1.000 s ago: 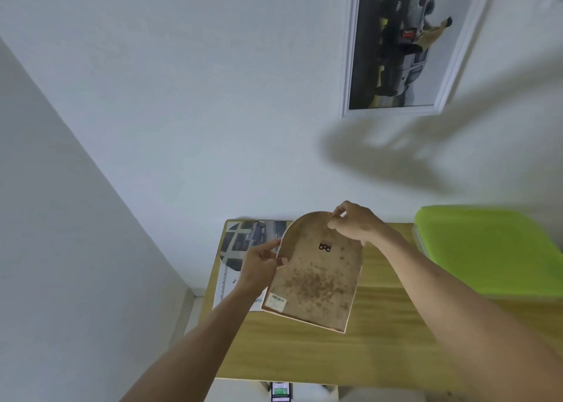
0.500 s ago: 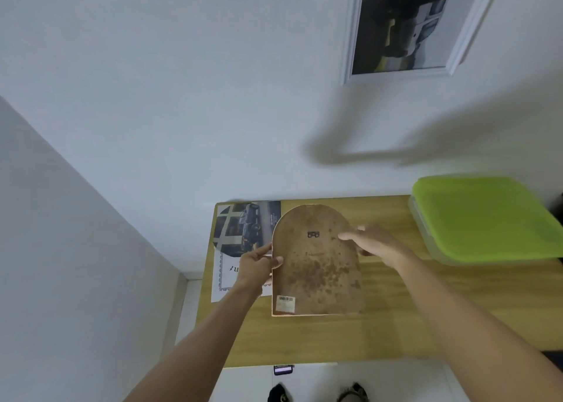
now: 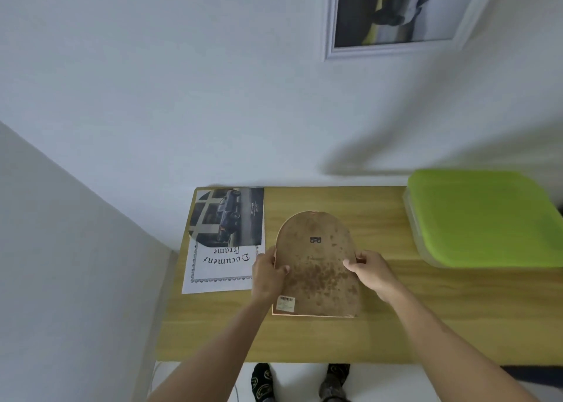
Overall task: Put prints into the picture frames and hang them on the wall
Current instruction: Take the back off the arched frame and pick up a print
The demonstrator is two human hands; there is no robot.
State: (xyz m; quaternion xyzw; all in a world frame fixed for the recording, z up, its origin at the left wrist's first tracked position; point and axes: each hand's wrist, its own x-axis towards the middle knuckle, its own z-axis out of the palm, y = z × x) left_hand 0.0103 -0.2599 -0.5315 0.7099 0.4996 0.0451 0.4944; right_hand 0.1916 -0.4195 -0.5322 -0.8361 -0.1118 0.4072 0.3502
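Gripping the arched frame [image 3: 316, 267] back-up above the table [image 3: 396, 310], both hands [image 3: 269, 275] [image 3: 370, 269] clasp its sides.

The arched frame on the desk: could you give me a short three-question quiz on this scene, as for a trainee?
1. True or false: the arched frame lies back side up, with its hanger showing.
2. Which holds the frame? A) left hand only B) right hand only C) both hands
3. Fill in: a car print lies to the frame's ____ on the desk.

Key: 1 true. 2 C, one hand on each side edge. 3 left, on the "Document Frame" sheet.
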